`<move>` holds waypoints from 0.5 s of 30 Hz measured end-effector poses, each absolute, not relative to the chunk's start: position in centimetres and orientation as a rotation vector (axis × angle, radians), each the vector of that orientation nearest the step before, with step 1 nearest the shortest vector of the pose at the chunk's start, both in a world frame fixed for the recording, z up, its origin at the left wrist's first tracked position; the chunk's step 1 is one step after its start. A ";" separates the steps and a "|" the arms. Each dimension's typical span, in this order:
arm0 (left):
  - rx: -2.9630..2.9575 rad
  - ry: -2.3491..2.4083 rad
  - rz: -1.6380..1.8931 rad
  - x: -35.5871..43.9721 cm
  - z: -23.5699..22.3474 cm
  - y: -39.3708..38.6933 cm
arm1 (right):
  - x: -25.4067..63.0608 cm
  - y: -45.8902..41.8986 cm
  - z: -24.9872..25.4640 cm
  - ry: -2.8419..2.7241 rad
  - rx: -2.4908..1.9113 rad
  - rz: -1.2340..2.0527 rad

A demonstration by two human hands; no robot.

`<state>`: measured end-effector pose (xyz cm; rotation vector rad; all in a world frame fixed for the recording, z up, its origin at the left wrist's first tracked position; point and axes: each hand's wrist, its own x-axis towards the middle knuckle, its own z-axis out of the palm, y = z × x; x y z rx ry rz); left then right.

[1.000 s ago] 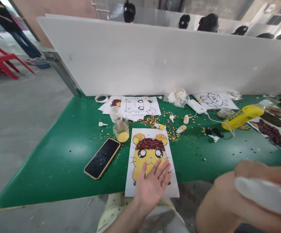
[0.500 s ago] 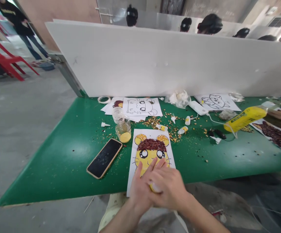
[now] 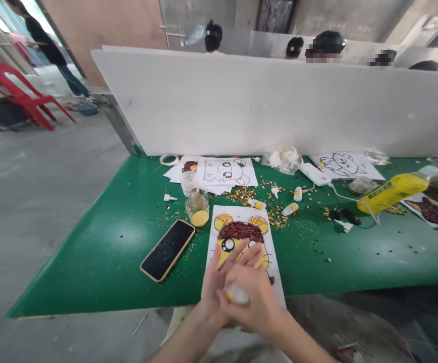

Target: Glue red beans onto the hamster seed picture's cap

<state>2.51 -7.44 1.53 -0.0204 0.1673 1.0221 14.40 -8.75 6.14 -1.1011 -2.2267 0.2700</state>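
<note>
My left hand is palm up above the lower part of a cartoon hamster picture, its fingers stretched out. In my right hand is a small white-and-yellow glue bottle, held over the left palm; my fingers hide its tip. The picture lies on the green table, with dark red beans across the head, corn kernels in the ears and yellow grains on the face. My hands cover its lower half. Left of it stand a clear jar with yellow grains and a phone.
Several small glue bottles lie among scattered grains behind the picture. Farther right are a white power strip, a yellow bottle and another bean picture. Drawing sheets lie by the tall white board.
The view has shifted slightly, so the table sits lower and farther right. My right hand and the glue bottle have tilted over the left palm. A standing person at the far left has turned sideways.
</note>
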 end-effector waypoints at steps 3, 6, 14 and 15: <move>-0.006 0.175 1.006 2.6 1.0 -7.6 | 15.2 -9.0 6.1 -2.174 -1.045 0.289; -0.008 0.164 1.016 2.7 1.2 -7.6 | 15.7 -9.4 5.6 -2.178 -0.988 0.301; -0.041 0.190 1.008 2.8 2.4 -7.2 | 14.9 -8.4 3.3 -2.134 -1.105 0.338; -0.050 0.200 1.010 2.8 2.3 -7.2 | 14.5 -8.1 3.2 -2.121 -1.125 0.341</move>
